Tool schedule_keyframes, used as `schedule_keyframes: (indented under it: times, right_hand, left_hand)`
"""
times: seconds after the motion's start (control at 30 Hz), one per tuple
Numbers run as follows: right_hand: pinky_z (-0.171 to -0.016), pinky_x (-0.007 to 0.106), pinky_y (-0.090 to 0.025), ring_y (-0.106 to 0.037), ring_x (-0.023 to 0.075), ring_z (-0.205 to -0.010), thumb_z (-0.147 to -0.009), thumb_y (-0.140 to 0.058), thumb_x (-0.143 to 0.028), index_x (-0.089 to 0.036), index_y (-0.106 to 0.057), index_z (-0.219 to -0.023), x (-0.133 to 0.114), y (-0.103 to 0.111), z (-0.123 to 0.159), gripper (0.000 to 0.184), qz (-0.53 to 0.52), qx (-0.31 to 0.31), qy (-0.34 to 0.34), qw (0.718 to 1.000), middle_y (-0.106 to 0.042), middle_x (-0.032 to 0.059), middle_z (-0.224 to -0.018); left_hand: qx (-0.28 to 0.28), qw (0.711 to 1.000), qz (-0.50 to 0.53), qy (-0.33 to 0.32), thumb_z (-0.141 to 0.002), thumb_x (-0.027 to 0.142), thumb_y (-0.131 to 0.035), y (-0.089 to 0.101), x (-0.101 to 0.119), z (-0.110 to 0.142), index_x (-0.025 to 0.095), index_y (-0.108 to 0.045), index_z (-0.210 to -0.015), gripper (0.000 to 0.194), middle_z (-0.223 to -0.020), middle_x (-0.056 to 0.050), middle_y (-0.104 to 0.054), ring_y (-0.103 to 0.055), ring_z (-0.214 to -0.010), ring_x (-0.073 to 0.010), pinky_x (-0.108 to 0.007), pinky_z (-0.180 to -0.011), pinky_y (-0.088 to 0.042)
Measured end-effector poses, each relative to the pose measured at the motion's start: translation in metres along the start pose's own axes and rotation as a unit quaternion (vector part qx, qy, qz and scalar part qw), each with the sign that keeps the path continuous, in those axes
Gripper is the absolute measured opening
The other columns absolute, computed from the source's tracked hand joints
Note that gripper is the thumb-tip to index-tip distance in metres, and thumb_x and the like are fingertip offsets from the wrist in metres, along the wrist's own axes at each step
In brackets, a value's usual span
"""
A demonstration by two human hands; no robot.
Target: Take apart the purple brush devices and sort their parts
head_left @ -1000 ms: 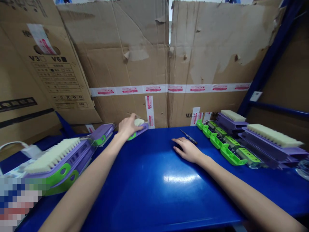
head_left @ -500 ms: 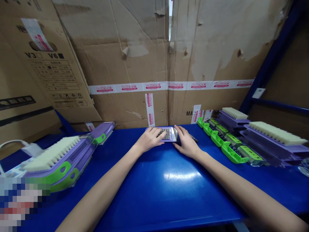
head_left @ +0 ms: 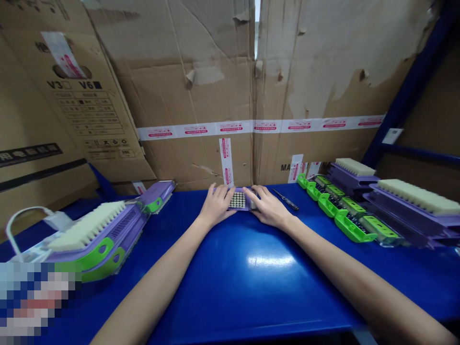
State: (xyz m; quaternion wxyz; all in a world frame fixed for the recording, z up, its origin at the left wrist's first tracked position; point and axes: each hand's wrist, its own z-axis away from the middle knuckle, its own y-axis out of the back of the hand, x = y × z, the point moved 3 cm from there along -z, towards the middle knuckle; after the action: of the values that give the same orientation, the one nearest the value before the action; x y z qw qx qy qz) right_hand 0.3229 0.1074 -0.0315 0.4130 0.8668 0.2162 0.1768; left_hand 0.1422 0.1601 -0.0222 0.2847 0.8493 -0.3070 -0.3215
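Note:
A small purple case (head_left: 238, 199) with a grid of round, light metallic pieces lies on the blue table near the cardboard wall. My left hand (head_left: 216, 205) is closed around its left end, fingers over the far edge and thumb along the near side. At the other end, my right hand (head_left: 268, 206) grips the case, its fingers covering most of a pale end part. Just right of that hand lies a thin dark tool (head_left: 286, 199), possibly a screwdriver; its kind is unclear.
Purple units with cream brush-like pads (head_left: 95, 225) stand at left beside a white plug and cable (head_left: 57, 219). At right are bright green clip-like parts (head_left: 328, 206) and more purple units (head_left: 398, 211). Cardboard (head_left: 194, 100) closes off the back; a blue post (head_left: 406, 91) rises at right.
My left hand has slid left off the grid onto the case's left end. My right hand has moved left over its right end, uncovering the dark tool. The camera has shifted slightly.

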Motion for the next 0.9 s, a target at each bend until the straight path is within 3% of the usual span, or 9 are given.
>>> schedule_keyframes:
  times: [0.17,0.27,0.4,0.53,0.7,0.9]
  right_hand:
    - [-0.099,0.052,-0.042,-0.039,0.0317,-0.125,-0.077,-0.057,-0.014,-0.022,-0.016,-0.149,0.001,0.014,0.01,0.083,-0.068,-0.02,0.004,0.997,-0.04,0.0174,-0.135]
    - [-0.098,0.049,-0.044,-0.047,0.0312,-0.12,-0.078,-0.062,-0.025,-0.021,-0.016,-0.15,0.005,0.019,0.016,0.085,-0.102,-0.04,-0.065,0.992,-0.045,0.0175,-0.132]
    - [-0.1,0.046,-0.042,-0.051,0.0297,-0.119,-0.082,-0.058,-0.042,-0.016,-0.011,-0.15,0.012,0.008,0.023,0.086,-0.139,-0.042,-0.175,0.974,-0.046,0.0191,-0.132]
    - [-0.106,0.049,-0.033,-0.042,0.0305,-0.129,-0.088,-0.044,-0.052,-0.012,-0.009,-0.15,0.017,-0.006,0.026,0.082,-0.138,-0.062,-0.224,0.963,-0.042,0.0219,-0.139]
    - [-0.113,0.058,-0.009,-0.031,0.0317,-0.136,-0.089,-0.035,-0.056,-0.007,-0.008,-0.15,0.021,-0.01,0.027,0.083,-0.085,-0.117,-0.262,0.954,-0.04,0.0224,-0.143]
    - [-0.11,0.063,-0.004,-0.025,0.0311,-0.139,-0.089,-0.034,-0.049,-0.01,-0.006,-0.151,0.03,-0.009,0.031,0.078,-0.056,-0.155,-0.298,0.94,-0.034,0.0192,-0.148]
  left_hand:
    - [-0.024,0.998,0.026,-0.045,-0.083,0.051,-0.056,-0.003,-0.01,0.005,0.012,-0.052,-0.12,0.054,-0.116,-0.02,-0.06,-0.056,-0.105,-0.0323,-0.045,-0.088,-0.04]
    - [-0.016,0.999,0.021,-0.04,-0.083,0.047,-0.058,-0.004,-0.014,0.01,0.012,-0.05,-0.122,0.053,-0.117,-0.02,-0.059,-0.054,-0.106,-0.0321,-0.044,-0.089,-0.039]
    - [-0.018,1.0,0.009,0.0,-0.081,0.048,-0.06,-0.004,-0.015,0.011,0.011,-0.048,-0.125,0.058,-0.118,-0.02,-0.057,-0.052,-0.109,-0.0324,-0.045,-0.091,-0.037]
    - [-0.02,1.0,0.005,0.022,-0.078,0.061,-0.058,-0.004,-0.014,0.009,0.011,-0.048,-0.127,0.071,-0.116,-0.021,-0.057,-0.051,-0.109,-0.0337,-0.045,-0.092,-0.037]
    - [-0.035,0.999,-0.02,0.032,-0.078,0.06,-0.058,-0.004,-0.013,0.009,0.008,-0.049,-0.127,0.072,-0.116,-0.021,-0.056,-0.05,-0.108,-0.0339,-0.045,-0.092,-0.036]
    - [-0.04,0.998,-0.031,0.04,-0.079,0.061,-0.055,-0.002,-0.01,0.008,0.009,-0.052,-0.127,0.071,-0.117,-0.022,-0.056,-0.051,-0.105,-0.0344,-0.046,-0.09,-0.037]
